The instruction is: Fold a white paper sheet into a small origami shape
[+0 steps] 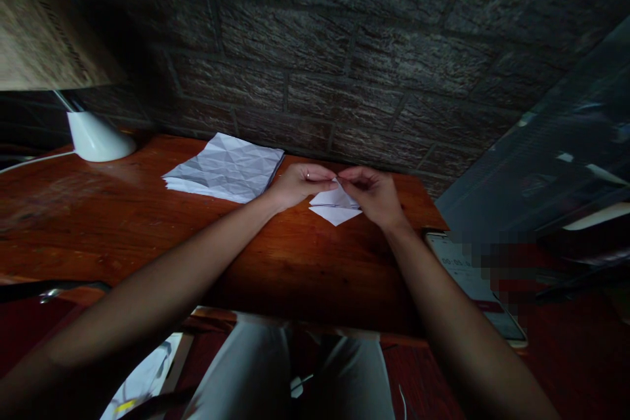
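Note:
A small folded white paper (336, 210) lies on the brown wooden table, its lower part a downward point with layered folds across the middle. My left hand (302, 184), with a ring on one finger, pinches the paper's top tip from the left. From the right, my right hand (371, 191) pinches near the same tip, thumb and forefinger together. The fingertips of both hands nearly meet there and partly cover the top of the paper. Left of my left hand sits a stack of creased white paper sheets (229, 167).
A lamp with a white base (98, 136) and tan shade (49, 33) stands at the far left. Behind the table (98, 210) rises a dark brick wall (315, 46). A phone (475, 289) lies beyond the right edge, beside a grey panel (531, 151).

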`<state>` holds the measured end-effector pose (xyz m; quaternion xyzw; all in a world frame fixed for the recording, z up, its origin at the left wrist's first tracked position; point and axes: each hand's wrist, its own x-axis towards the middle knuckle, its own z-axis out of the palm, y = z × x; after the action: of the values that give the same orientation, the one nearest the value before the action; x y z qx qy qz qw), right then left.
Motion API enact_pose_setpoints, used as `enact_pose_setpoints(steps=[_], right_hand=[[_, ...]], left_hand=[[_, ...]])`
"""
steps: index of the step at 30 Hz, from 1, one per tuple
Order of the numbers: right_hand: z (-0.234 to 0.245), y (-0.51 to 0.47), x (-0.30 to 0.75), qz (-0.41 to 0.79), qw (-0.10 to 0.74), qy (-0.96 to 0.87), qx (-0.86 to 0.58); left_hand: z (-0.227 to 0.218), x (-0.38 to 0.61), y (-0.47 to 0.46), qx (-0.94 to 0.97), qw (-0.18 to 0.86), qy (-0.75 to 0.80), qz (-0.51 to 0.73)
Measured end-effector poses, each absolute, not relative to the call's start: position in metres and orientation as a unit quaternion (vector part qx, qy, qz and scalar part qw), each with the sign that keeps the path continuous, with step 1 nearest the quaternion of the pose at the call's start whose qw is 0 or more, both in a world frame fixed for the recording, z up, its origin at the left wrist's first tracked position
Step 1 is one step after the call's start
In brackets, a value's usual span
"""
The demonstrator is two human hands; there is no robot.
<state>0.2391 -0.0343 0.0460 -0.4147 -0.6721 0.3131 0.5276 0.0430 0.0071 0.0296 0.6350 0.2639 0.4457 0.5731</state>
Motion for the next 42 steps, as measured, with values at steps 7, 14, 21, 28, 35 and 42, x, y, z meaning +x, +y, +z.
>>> enact_pose_setpoints(steps=[7,14,21,28,35,42], right_hand=[[0.047,-0.032,0.239,0.388,0.541,-0.597,-0.447],[0.047,-0.034,0.236,0.463,0.497,-0.585,-0.444],[0.038,-0.028,0.241,0.406,0.52,-0.595,-0.458],[0.041,-0.031,0.238,0.397,0.512,-0.631,-0.427],[0.043,-0.036,0.233,0.419,0.512,-0.615,-0.428],[0.042,-0.037,0.228,0.436,0.524,-0.59,-0.433]], left_hand=[[0.033,0.045,0.004,0.563,0.614,0.284,0.475],[0.034,0.042,0.014,0.477,0.593,0.318,0.566],[0.036,0.043,0.01,0.509,0.606,0.294,0.536],[0.033,0.045,0.005,0.558,0.585,0.295,0.51],[0.03,0.046,0.008,0.583,0.556,0.265,0.531],[0.027,0.046,0.01,0.601,0.541,0.265,0.525]])
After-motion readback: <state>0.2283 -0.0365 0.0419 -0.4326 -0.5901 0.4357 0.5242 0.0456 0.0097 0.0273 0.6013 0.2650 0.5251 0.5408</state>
